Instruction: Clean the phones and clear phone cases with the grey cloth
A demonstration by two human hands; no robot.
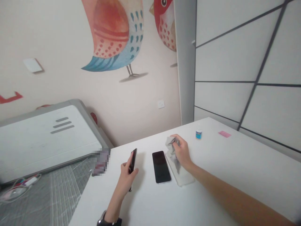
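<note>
My left hand [128, 172] is closed around a dark smartphone [133, 161], which it holds up on edge over the left part of the white table [145, 204]. A watch [109, 219] is on that wrist. My right hand [182, 150] grips a crumpled grey cloth [171, 146]. Beneath that hand lies a clear phone case [184, 179], partly covered by the hand and cloth. Between my hands a second smartphone [161, 167] rests with its black face up, close beside the case.
A small bottle with a blue label [198, 134] stands at the back right, and a pink slip [224, 134] lies farther right. Left of the table are a grey-white bed headboard [47, 135] and cables [20, 188]. Wall and wardrobe [225, 62] bound the far side.
</note>
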